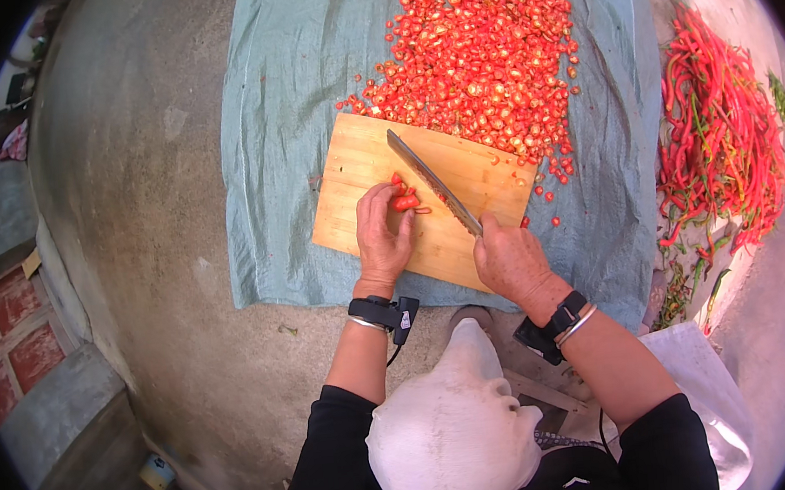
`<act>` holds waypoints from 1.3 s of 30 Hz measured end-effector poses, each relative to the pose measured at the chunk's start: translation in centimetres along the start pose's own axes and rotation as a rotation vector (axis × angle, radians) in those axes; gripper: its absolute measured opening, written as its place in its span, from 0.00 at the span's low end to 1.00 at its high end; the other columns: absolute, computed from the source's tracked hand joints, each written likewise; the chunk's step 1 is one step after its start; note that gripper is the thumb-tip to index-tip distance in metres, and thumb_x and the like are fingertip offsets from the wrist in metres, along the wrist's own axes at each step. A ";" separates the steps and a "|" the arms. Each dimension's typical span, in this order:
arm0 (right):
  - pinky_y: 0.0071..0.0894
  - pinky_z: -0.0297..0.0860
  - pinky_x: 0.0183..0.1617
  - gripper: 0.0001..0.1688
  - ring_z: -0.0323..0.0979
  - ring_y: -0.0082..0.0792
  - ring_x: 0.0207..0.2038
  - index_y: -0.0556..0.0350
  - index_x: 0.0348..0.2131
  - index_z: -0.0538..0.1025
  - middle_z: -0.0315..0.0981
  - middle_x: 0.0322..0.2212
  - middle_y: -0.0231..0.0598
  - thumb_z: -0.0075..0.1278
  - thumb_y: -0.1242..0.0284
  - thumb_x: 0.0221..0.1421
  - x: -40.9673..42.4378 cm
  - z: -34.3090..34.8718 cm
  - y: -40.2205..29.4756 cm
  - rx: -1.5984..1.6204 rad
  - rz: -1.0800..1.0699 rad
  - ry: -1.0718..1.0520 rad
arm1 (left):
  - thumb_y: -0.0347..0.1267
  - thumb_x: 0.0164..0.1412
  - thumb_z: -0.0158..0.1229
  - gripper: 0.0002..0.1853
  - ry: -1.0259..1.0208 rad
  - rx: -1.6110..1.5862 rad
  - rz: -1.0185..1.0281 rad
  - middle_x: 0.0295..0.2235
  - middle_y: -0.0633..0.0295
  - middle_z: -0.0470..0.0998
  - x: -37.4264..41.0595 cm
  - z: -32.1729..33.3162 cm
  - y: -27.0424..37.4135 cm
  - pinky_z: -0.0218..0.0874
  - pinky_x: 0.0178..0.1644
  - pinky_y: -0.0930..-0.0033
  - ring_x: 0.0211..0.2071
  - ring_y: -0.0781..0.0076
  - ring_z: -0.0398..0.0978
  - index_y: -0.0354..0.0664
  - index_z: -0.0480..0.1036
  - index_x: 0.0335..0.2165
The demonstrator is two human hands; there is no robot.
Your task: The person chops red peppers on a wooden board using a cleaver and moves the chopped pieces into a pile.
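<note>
On a tilted bamboo cutting board (350, 158) lie a few cut pieces of red chili pepper (405, 202). My left hand (381, 235) curls around them, fingertips on one side and thumb on the other. In my right hand (511, 255) is the handle of a cleaver (436, 184). Its blade points away and to the left, over the board to the right of the chili pieces, with bits of red stuck on it. Beyond the board, a large heap of chopped red chili (480, 48) spreads over the blue-green woven sheet (287, 79), reaching the board's far edge.
A pile of whole red chilies (722, 125) lies right of the sheet, with green stems (674, 297) below it. A white sack (698, 372) is at my right side. Something white covers my lap (451, 436). A small tin (157, 473) stands lower left on the concrete floor (152, 217).
</note>
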State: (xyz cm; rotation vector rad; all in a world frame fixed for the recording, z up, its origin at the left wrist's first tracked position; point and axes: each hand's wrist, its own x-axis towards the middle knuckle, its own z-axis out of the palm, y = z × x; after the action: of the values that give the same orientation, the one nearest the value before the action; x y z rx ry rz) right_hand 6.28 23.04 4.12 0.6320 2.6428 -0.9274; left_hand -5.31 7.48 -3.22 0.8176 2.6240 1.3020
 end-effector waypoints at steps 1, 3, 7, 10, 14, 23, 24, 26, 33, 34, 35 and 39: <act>0.53 0.71 0.29 0.07 0.73 0.57 0.23 0.63 0.29 0.67 0.71 0.16 0.57 0.44 0.75 0.50 0.0 0.0 0.0 0.005 -0.006 0.002 | 0.18 0.44 0.60 0.20 -0.008 0.006 0.025 0.42 0.52 0.72 -0.1 0.2 -0.3 0.62 0.50 0.62 0.45 0.54 0.70 0.37 0.69 0.40; 0.53 0.71 0.29 0.07 0.73 0.57 0.23 0.63 0.29 0.67 0.71 0.16 0.57 0.44 0.75 0.50 0.0 -0.1 0.0 0.009 -0.015 0.003 | 0.19 0.46 0.61 0.18 0.053 0.005 0.018 0.41 0.52 0.73 -0.1 1.0 -0.7 0.63 0.49 0.62 0.44 0.53 0.70 0.36 0.71 0.39; 0.54 0.70 0.28 0.07 0.73 0.58 0.22 0.63 0.30 0.67 0.71 0.16 0.57 0.44 0.75 0.50 -0.1 -0.5 0.1 0.018 -0.027 0.004 | 0.20 0.48 0.61 0.15 0.138 -0.026 -0.023 0.40 0.51 0.74 0.4 2.7 0.0 0.65 0.47 0.63 0.43 0.54 0.72 0.35 0.72 0.38; 0.54 0.70 0.27 0.07 0.73 0.58 0.22 0.63 0.30 0.67 0.71 0.16 0.56 0.44 0.76 0.50 -0.2 -0.5 0.7 0.029 -0.060 0.035 | 0.21 0.50 0.60 0.13 0.146 -0.042 -0.012 0.41 0.50 0.73 0.7 3.3 0.2 0.65 0.47 0.63 0.43 0.54 0.72 0.34 0.72 0.37; 0.55 0.67 0.29 0.10 0.71 0.58 0.23 0.63 0.33 0.67 0.71 0.17 0.57 0.45 0.74 0.51 -0.4 -1.1 1.0 0.032 -0.030 -0.022 | 0.20 0.51 0.59 0.12 0.182 0.014 0.053 0.40 0.50 0.73 0.4 3.3 0.1 0.68 0.44 0.65 0.41 0.56 0.73 0.35 0.73 0.37; 0.54 0.66 0.27 0.09 0.71 0.59 0.22 0.63 0.33 0.68 0.69 0.16 0.58 0.46 0.76 0.50 -0.8 -1.1 1.2 0.092 -0.005 0.024 | 0.20 0.53 0.57 0.08 0.210 -0.004 0.090 0.37 0.50 0.72 1.1 4.4 0.4 0.68 0.39 0.66 0.38 0.57 0.73 0.33 0.72 0.35; 0.54 0.66 0.27 0.09 0.70 0.59 0.22 0.63 0.33 0.68 0.69 0.16 0.58 0.46 0.76 0.50 -0.9 -1.2 1.2 0.096 0.003 0.043 | 0.20 0.52 0.58 0.09 0.188 -0.041 0.062 0.37 0.50 0.72 1.1 4.7 0.4 0.66 0.41 0.64 0.39 0.55 0.72 0.33 0.71 0.35; 0.55 0.66 0.26 0.09 0.70 0.60 0.22 0.64 0.33 0.68 0.69 0.16 0.58 0.47 0.76 0.50 -1.2 -1.8 1.2 0.105 0.019 0.082 | 0.20 0.50 0.59 0.12 0.142 -0.116 0.009 0.37 0.49 0.71 1.2 5.2 0.5 0.64 0.45 0.60 0.40 0.51 0.70 0.34 0.70 0.36; 0.54 0.68 0.26 0.06 0.71 0.58 0.20 0.61 0.28 0.66 0.70 0.15 0.55 0.46 0.76 0.50 -1.7 -3.1 1.8 0.019 0.000 0.104 | 0.21 0.50 0.57 0.14 0.179 -0.068 0.076 0.38 0.47 0.70 1.5 5.6 0.8 0.63 0.46 0.58 0.41 0.48 0.69 0.34 0.68 0.38; 0.54 0.68 0.26 0.06 0.71 0.57 0.20 0.61 0.28 0.66 0.70 0.16 0.55 0.46 0.76 0.50 -1.8 -3.2 1.8 0.006 -0.009 0.105 | 0.21 0.50 0.57 0.13 0.175 -0.067 0.081 0.38 0.47 0.70 1.6 5.6 0.8 0.63 0.46 0.58 0.41 0.48 0.69 0.34 0.68 0.38; 0.54 0.68 0.25 0.06 0.71 0.57 0.20 0.61 0.28 0.66 0.71 0.16 0.54 0.45 0.76 0.50 -1.9 -3.3 1.7 -0.007 -0.018 0.105 | 0.21 0.51 0.57 0.13 0.171 -0.066 0.086 0.38 0.46 0.70 1.7 5.5 0.9 0.63 0.46 0.58 0.41 0.48 0.69 0.34 0.68 0.38; 0.52 0.69 0.25 0.06 0.72 0.55 0.20 0.61 0.29 0.67 0.72 0.17 0.53 0.45 0.76 0.50 -2.3 -3.3 1.3 -0.063 -0.058 0.060 | 0.22 0.51 0.58 0.12 0.148 -0.044 0.073 0.38 0.47 0.70 1.6 5.4 0.7 0.63 0.46 0.59 0.41 0.49 0.70 0.34 0.69 0.36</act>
State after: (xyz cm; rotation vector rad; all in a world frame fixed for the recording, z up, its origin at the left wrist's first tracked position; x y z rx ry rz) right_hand 8.53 25.39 6.84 0.5803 2.7448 -0.8503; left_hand -4.67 12.49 -5.89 0.8496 2.6884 1.4882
